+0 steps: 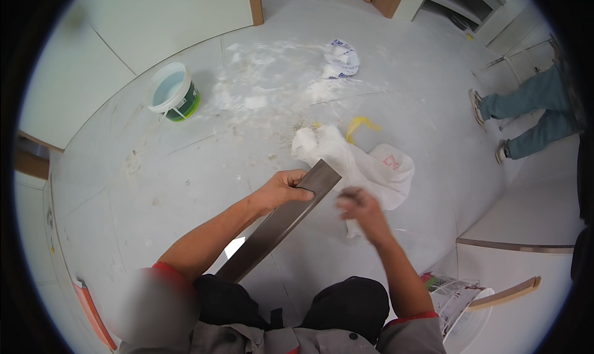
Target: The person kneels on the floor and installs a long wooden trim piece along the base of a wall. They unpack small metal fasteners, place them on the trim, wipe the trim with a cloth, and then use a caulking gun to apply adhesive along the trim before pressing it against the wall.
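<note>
My left hand [283, 190] is closed around the upper part of a long, flat, dark brown-grey strip [272, 233], thumb on its face. The strip slants from beyond that hand down toward my lap, where its lower end is hidden by my leg. My right hand [364, 213] hovers just right of the strip's upper end, apart from it. Its fingers look bent but are smeared by motion, so I cannot tell whether they hold anything. Just beyond both hands, a crumpled white woven sack [371, 168] lies on the floor.
A white-and-green bucket [173, 93] stands at far left. A crumpled white-and-blue bag [341, 60] and yellow strip [362, 126] lie on the dusty floor [266, 88]. At right are a person's teal-trousered legs [532, 100]; nearer, a stained bucket [461, 310] and wooden piece [507, 294].
</note>
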`<state>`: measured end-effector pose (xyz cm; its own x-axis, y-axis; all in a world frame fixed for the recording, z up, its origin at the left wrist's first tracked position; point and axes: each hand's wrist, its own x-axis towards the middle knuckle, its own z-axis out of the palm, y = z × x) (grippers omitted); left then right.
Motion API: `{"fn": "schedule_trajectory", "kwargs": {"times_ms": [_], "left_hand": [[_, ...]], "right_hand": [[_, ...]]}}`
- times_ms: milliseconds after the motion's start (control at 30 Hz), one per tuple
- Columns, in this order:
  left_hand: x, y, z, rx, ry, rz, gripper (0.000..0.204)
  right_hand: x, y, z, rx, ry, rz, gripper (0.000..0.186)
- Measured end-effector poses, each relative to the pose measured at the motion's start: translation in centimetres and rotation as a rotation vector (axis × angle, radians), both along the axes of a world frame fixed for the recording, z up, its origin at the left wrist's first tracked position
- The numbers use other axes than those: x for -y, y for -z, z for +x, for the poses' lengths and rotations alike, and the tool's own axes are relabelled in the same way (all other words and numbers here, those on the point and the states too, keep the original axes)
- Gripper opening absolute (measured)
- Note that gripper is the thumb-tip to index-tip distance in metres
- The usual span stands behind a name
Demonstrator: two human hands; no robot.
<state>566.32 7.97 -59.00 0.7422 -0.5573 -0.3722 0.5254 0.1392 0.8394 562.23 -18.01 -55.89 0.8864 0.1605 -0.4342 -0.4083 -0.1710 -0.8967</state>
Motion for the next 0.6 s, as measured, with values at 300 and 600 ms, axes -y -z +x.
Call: {"fn": "schedule_trajectory", "kwargs": {"times_ms": [300,600], "left_hand": [[2.3,-4.0,0.5,0.084,-0.162,0.241,0.022],[2.4,-5.4,1.2,0.187,-0.192,0.036,0.018]], "right_hand": [[-6.2,0.6,-1.8,-0.136,-0.109,0.429,0.026],[-6.4,-0.3,-2.7,-0.08,-0.197,0.363,0.024]]}}
